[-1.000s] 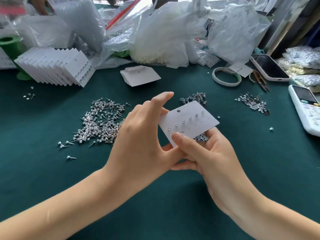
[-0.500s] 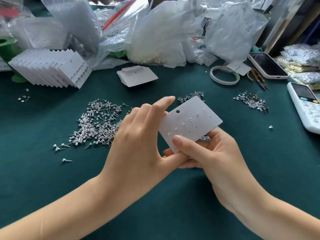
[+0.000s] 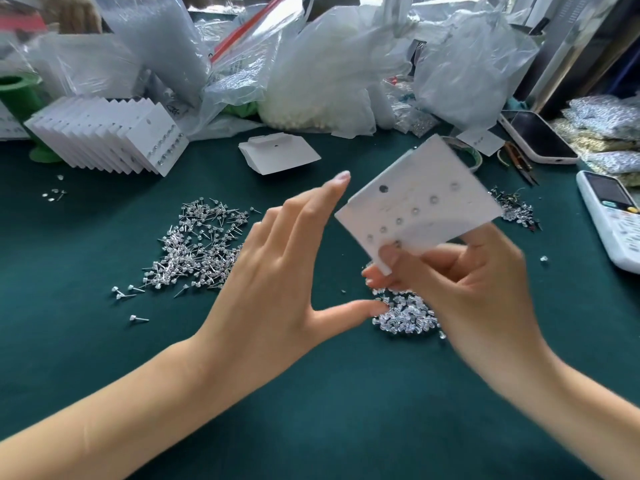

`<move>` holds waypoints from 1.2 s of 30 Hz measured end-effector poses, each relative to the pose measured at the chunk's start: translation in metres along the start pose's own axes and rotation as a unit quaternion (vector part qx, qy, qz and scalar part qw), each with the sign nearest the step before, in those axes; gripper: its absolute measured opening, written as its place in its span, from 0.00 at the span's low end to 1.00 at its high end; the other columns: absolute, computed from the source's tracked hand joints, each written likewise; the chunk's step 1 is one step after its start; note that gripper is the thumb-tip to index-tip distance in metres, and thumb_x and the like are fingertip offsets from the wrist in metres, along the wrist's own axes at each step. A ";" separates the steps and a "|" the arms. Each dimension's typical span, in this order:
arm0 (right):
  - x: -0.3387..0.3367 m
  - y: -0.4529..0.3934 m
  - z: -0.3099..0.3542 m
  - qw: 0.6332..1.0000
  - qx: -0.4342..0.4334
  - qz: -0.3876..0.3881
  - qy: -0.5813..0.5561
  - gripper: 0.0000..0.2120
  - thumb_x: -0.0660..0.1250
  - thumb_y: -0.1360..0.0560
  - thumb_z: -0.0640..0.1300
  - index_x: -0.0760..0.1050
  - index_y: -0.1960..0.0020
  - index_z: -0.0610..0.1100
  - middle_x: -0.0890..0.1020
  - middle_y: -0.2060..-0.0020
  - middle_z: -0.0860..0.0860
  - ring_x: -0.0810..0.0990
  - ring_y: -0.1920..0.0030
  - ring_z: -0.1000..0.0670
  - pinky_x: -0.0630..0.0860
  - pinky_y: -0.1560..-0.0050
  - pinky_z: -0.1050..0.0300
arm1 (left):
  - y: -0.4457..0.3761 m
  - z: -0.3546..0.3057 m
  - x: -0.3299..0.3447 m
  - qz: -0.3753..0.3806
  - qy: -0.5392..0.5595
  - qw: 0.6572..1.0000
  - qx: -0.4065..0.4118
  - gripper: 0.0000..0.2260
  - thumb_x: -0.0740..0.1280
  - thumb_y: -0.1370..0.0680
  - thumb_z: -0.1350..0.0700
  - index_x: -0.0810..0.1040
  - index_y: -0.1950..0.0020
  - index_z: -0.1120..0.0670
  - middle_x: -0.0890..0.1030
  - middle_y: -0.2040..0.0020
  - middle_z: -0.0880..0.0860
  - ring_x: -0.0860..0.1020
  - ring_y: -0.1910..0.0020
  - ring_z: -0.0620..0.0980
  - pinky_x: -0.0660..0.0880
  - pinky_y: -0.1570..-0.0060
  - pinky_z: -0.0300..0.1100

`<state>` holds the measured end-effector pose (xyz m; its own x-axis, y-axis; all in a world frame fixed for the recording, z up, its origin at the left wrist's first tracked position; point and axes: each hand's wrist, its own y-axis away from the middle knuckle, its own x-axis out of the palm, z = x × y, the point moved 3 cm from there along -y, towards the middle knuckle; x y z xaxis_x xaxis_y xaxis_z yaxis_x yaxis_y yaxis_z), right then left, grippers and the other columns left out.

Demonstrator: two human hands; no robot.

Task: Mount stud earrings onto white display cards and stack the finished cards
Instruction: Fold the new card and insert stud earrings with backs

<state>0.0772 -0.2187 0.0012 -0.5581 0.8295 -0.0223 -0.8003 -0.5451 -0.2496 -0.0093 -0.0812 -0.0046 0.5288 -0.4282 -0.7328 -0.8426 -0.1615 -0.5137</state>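
Head camera view, looking down at a dark green surface [image 3: 104, 341]. The right hand [image 3: 460, 289] pinches a white display card [image 3: 419, 199] by its lower corner, thumb on the front, holding it tilted above the surface. A diagonal row of stud earrings sits in the card. The left hand [image 3: 273, 275] is just left of the card, not touching it, fingers straight and spread. Loose stud earrings [image 3: 194, 247] lie heaped behind the left hand. Finished cards [image 3: 104, 136] stand fanned at far left.
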 end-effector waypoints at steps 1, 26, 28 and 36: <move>-0.005 -0.004 0.004 0.998 -0.047 0.004 0.044 0.07 0.71 0.28 0.36 0.78 0.50 0.39 0.86 0.65 0.51 0.85 0.65 0.53 0.80 0.63 0.65 | -0.001 0.003 0.001 0.007 -0.006 1.000 -0.008 0.40 0.66 0.32 0.35 0.58 0.26 0.53 0.70 0.35 0.47 0.69 0.39 0.44 0.62 0.36 0.37; -0.021 0.024 -0.013 0.685 -0.525 0.208 0.460 0.15 0.71 0.32 0.32 0.71 0.50 0.43 0.82 0.64 0.44 0.79 0.67 0.44 0.77 0.69 0.53 | -0.018 0.015 0.030 0.161 0.096 0.981 0.045 0.02 0.72 0.27 0.57 0.82 0.56 0.52 0.78 0.59 0.47 0.76 0.63 0.44 0.74 0.60 0.39; -0.021 0.025 -0.012 0.685 -0.526 0.207 0.460 0.14 0.70 0.30 0.33 0.71 0.50 0.43 0.82 0.64 0.44 0.80 0.67 0.44 0.77 0.69 0.53 | -0.019 0.014 0.030 0.166 0.090 0.981 0.049 0.02 0.72 0.27 0.58 0.81 0.57 0.52 0.77 0.59 0.46 0.76 0.64 0.44 0.73 0.61 0.38; -0.020 0.025 -0.012 0.688 -0.524 0.208 0.458 0.14 0.71 0.30 0.33 0.71 0.49 0.43 0.83 0.63 0.43 0.80 0.69 0.43 0.77 0.71 0.53 | -0.021 0.014 0.028 0.125 0.130 0.983 0.045 0.03 0.71 0.27 0.64 0.79 0.56 0.57 0.77 0.60 0.48 0.75 0.64 0.43 0.69 0.61 0.31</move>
<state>0.0706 -0.2476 -0.0159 0.0651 0.6190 -0.7827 0.2510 -0.7693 -0.5875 0.0248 -0.0777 -0.0205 0.2532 -0.6587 -0.7085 -0.9240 0.0524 -0.3788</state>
